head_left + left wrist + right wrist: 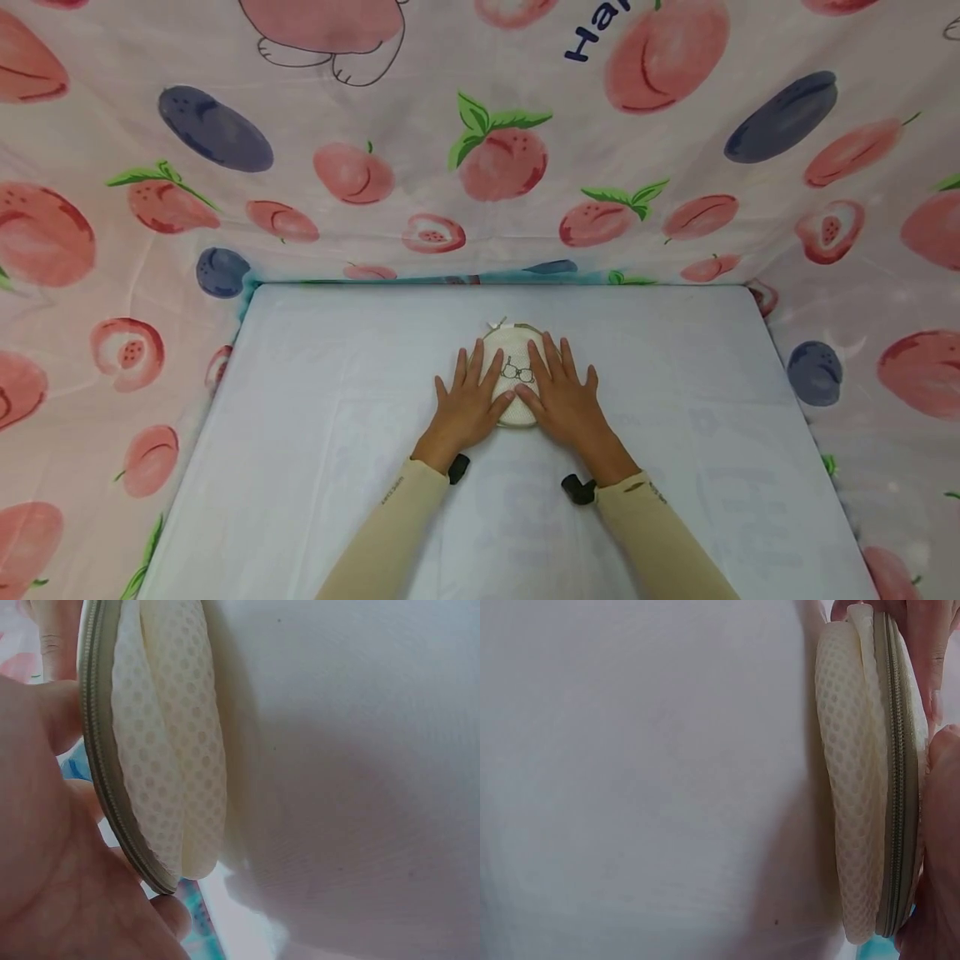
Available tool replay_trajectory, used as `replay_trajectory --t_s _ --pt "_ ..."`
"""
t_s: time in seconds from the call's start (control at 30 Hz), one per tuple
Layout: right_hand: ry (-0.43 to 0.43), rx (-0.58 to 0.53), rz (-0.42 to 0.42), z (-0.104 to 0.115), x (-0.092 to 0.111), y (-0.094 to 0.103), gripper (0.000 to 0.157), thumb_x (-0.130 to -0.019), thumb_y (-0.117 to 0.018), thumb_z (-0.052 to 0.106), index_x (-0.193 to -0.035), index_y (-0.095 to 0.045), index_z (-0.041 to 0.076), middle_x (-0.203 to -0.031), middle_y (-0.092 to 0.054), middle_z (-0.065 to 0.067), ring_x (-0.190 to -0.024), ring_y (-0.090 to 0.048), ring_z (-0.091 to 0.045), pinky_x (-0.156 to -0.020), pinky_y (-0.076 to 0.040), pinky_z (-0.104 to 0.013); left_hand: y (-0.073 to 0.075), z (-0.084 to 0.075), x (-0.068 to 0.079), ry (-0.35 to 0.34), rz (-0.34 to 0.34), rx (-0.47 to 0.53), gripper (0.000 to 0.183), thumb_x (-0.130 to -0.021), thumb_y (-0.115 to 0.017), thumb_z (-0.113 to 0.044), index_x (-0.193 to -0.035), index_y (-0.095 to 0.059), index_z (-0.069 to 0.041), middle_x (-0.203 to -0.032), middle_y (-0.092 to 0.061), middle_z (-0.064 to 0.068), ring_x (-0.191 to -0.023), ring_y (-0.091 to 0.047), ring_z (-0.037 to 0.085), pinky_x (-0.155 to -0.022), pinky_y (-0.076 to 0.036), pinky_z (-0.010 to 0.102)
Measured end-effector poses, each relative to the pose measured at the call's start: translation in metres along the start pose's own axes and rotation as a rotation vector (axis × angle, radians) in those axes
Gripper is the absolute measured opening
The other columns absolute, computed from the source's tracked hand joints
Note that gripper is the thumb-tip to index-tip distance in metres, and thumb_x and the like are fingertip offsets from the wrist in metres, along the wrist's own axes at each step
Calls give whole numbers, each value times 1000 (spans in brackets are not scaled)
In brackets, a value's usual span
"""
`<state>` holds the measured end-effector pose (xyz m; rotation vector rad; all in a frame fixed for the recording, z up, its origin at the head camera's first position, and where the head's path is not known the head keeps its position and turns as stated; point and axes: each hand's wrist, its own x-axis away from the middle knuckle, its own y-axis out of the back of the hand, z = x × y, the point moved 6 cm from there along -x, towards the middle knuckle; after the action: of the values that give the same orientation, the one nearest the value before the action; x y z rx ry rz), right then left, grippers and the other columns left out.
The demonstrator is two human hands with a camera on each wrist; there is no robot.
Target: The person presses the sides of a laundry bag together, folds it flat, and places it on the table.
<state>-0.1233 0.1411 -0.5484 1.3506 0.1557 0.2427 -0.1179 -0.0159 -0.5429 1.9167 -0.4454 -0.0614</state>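
A cream, rounded mesh zip bag (517,343) lies on the white table, printed with a thin line drawing like a pair of glasses (517,372). My left hand (465,408) rests on its left part, fingers spread and pointing away from me. Over the right part, my right hand (566,400) lies the same way, its thumb close to the other thumb. An olive-grey zipper (105,765) runs round the edge in the left wrist view, above puffy honeycomb mesh folds (184,742). The right wrist view shows the bag's other side (847,765), also with the zipper closed along it.
The white-covered table (337,467) extends around the bag on all sides. Behind it and at both sides hangs a pink cloth (405,100) printed with peaches and dark blue fruit. Small black devices (577,489) sit at both wrists, by the beige sleeves (397,525).
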Motion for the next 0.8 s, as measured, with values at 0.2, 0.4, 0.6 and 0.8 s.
replay_trajectory --t_s 0.2,0.4,0.6,0.8 --pt "1 -2 -3 -1 -1 -2 74 -92 -21 67 -152 -4 27 -159 3 -1 -145 3 -29 -97 -17 -74 -4 3 -2 6 2 -17 66 -95 -25 -61 -150 -1 -34 -158 13 1 -145 5 32 -98 -14 74" --pt "-10 -11 14 -2 -2 -3 73 -93 -23 67 -152 -4 28 -159 3 -1 -145 2 -30 -97 -16 -75 -7 5 -4 12 23 -8 66 -95 -25 -62 -150 1 -35 -158 15 0 -144 7 32 -99 -11 75" --pt "-20 -24 40 -2 -2 -2 73 -93 -27 65 -152 -4 28 -159 4 -1 -145 1 -31 -97 -14 -76 -7 5 -4 15 59 -16 67 -95 -27 -61 -150 2 -35 -157 16 0 -144 7 33 -100 -8 74" --pt "-23 -33 61 -2 -2 -6 73 -94 -26 64 -152 -2 28 -159 4 -2 -145 2 -32 -96 -13 -76 -7 6 -4 21 91 -21 67 -95 -28 -60 -150 3 -35 -157 17 -1 -144 6 33 -101 -6 73"
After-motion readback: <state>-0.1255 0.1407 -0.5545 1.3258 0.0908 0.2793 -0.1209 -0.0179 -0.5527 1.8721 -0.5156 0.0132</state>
